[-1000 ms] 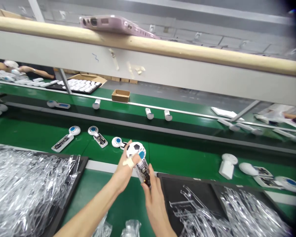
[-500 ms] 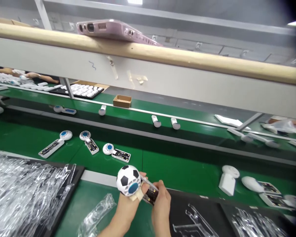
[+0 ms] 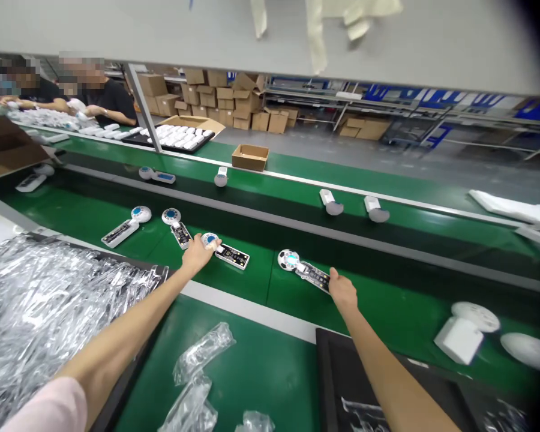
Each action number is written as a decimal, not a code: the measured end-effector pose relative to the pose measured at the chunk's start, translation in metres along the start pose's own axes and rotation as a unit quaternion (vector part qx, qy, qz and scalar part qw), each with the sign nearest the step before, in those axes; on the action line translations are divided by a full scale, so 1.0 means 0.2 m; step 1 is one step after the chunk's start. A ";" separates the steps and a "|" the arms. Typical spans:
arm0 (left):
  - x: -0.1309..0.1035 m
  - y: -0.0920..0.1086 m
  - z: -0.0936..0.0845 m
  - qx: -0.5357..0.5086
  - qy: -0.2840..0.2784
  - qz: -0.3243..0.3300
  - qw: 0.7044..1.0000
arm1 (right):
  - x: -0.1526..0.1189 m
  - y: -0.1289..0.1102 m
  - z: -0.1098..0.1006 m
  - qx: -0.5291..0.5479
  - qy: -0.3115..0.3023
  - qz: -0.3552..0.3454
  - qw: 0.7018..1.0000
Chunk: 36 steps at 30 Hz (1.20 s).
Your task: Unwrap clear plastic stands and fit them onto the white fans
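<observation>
My left hand (image 3: 198, 255) is closed on the round head of a white device (image 3: 234, 256) whose open body shows a circuit board. To the right, my right hand (image 3: 342, 289) grips the body end of a soccer-patterned device (image 3: 314, 276), its round head lying toward the left on the green belt (image 3: 387, 309). Two more devices with exposed boards, one at the far left (image 3: 120, 233) and one nearer my left hand (image 3: 180, 234), lie on the belt.
A tray of clear plastic parts (image 3: 40, 324) fills the lower left. Clear plastic pieces (image 3: 204, 351) lie on the near green surface. A black tray (image 3: 326, 372) is at lower right. Beyond the belt are a small cardboard box (image 3: 250, 158), white parts (image 3: 180, 137) and two people.
My hands have moved apart and forward. The soccer-patterned device now lies on the belt under my right hand, and my left hand has reached another device. The view has tilted down.
</observation>
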State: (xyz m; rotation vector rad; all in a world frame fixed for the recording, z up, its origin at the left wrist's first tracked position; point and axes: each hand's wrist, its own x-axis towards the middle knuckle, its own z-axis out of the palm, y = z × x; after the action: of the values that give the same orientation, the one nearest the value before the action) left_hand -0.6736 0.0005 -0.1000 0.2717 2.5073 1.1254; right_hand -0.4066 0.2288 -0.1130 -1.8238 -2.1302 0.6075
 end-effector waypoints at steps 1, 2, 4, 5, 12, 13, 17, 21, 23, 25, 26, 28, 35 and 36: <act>0.07 -0.01 -0.01 -0.002 -0.017 -0.026 1.000 | -0.02 -0.01 -0.02 -0.012 -0.010 -0.007 1.000; 0.12 -0.02 -0.01 -0.009 -0.032 -0.048 0.998 | -0.08 -0.03 -0.02 -0.017 -0.027 -0.018 0.999; 0.19 -0.03 0.02 -0.035 -0.045 -0.074 0.996 | -0.27 -0.09 0.00 -0.019 -0.080 -0.068 0.994; 0.21 -0.03 0.03 -0.051 -0.044 -0.076 0.995 | -0.40 -0.12 0.03 -0.016 -0.122 -0.100 0.987; 0.07 0.03 -0.02 -0.140 0.023 0.078 0.987 | -1.17 -0.23 0.35 -0.009 -0.265 -0.197 0.944; 0.02 0.05 -0.06 -0.147 0.029 0.115 0.982 | -1.20 -0.22 0.36 -0.005 -0.261 -0.206 0.943; -0.20 0.15 -0.21 -0.197 0.039 0.269 0.942 | -1.21 -0.19 0.22 0.019 -0.243 -0.253 0.936; -0.38 0.25 -0.34 -0.314 0.002 0.305 0.899 | -1.25 -0.20 -0.10 0.078 -0.213 -0.412 0.882; -0.44 0.28 -0.37 -0.374 -0.024 0.297 0.878 | -1.27 -0.22 -0.25 0.098 -0.195 -0.477 0.851; -0.48 0.30 -0.38 -0.408 -0.044 0.287 0.865 | -1.28 -0.23 -0.36 0.092 -0.170 -0.504 0.842; -0.50 0.30 -0.38 -0.415 -0.051 0.284 0.863 | -1.28 -0.23 -0.41 0.086 -0.154 -0.512 0.841; -0.53 0.30 -0.37 -0.417 -0.061 0.277 0.864 | -1.27 -0.22 -0.50 0.082 -0.130 -0.518 0.842; -0.60 0.31 -0.37 -0.421 -0.113 0.259 0.862 | -1.24 -0.20 -0.83 0.326 -0.140 -0.266 0.896; -0.61 0.31 -0.38 -0.422 -0.113 0.260 0.861 | -1.23 -0.20 -0.84 0.377 -0.146 -0.195 0.894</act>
State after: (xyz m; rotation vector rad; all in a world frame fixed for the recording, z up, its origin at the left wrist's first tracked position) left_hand -0.5929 -0.0488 0.0236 0.7844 1.5434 2.1230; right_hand -0.3222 0.0050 0.0685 -0.8997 -1.9200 1.4133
